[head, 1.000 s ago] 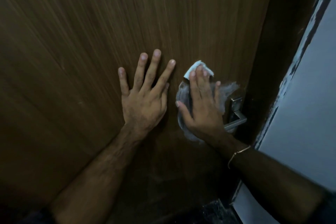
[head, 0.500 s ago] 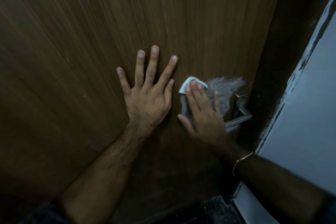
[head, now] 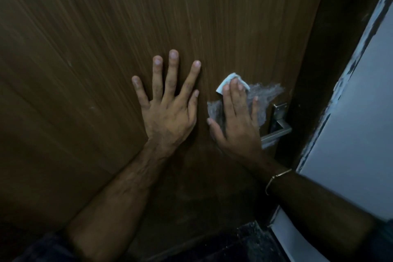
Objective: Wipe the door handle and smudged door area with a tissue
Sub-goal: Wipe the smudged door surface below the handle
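two hands on the door (head: 106,70). left hand (head: 168,110) lies flat and open on the wood, fingers spread, holding nothing, just left of the working spot; reads as a brace. right hand (head: 236,121) is flat, fingers extended, pressing a white tissue (head: 225,81) against the door; only the tissue's upper corner shows above the fingertips. greyish smudge (head: 265,95) spreads from under the right hand toward the door's right edge, touching the plate of the metal door handle (head: 278,125). handle sits just right of the right hand, near the door's right edge.

judgement: step in hand is wiping the smudge, and much residue remains. to do it well: keep palm pressure even, stroke toward the handle in overlapping passes, refold to a clean face before the lever. risk: thin tissue may tear or just spread the film.
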Demonstrator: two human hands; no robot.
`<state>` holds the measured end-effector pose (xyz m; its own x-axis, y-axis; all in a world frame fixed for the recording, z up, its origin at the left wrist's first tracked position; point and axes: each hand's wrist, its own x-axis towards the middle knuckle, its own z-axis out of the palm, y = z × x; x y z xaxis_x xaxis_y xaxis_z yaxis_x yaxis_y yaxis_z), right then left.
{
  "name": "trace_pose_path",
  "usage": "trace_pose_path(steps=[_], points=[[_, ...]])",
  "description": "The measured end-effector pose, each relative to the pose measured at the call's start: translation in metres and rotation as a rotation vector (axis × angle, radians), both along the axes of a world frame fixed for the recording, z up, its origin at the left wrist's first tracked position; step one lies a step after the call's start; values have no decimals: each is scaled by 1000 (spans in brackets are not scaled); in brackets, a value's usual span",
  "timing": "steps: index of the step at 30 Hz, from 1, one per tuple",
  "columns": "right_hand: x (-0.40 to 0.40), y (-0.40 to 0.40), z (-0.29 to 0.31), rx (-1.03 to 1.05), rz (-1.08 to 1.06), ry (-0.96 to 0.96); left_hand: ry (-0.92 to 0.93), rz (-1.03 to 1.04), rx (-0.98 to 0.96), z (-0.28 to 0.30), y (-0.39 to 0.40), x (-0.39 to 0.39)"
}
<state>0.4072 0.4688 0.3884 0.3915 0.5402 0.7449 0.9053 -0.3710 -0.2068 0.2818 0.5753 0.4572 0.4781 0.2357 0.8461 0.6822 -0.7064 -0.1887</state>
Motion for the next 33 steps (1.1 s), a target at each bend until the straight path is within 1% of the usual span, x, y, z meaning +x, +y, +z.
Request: trace_pose_path(steps=[2,4,6,9,12,15,18,20,24,26,29,31,33], points=[[-7,3,0,-14,41,-5,22,5,-9,0,0,-1],[-9,-1,-12,-74,75,-16,49,-3,-24,1,1,-3],[-2,-8,-19,-105,62,12,47,-3,-1,2,2,-6],[4,-4,-9,-30,4,73,59,2,36,4,5,-8],[-8,3,2,44,27,107,64,-3,46,6,5,-7],[-13,-2,-16,3,42,101,71,1,47,17,6,-5],[-5,-4,-14,36,-9,210,105,-16,76,29,5,0],[-6,0,-2,86,15,268,114,-38,83,34,4,3],[-16,-1,-12,45,39,224,132,-63,106,40,4,4],[-10,-4,-14,37,17,268,163,-86,114,47,4,4],[-4,1,2,107,21,346,218,-120,138,61,5,4],[-11,3,6,136,36,351,236,-138,173,71,6,6],[-17,1,-4,114,35,350,260,-152,194,81,6,9]])
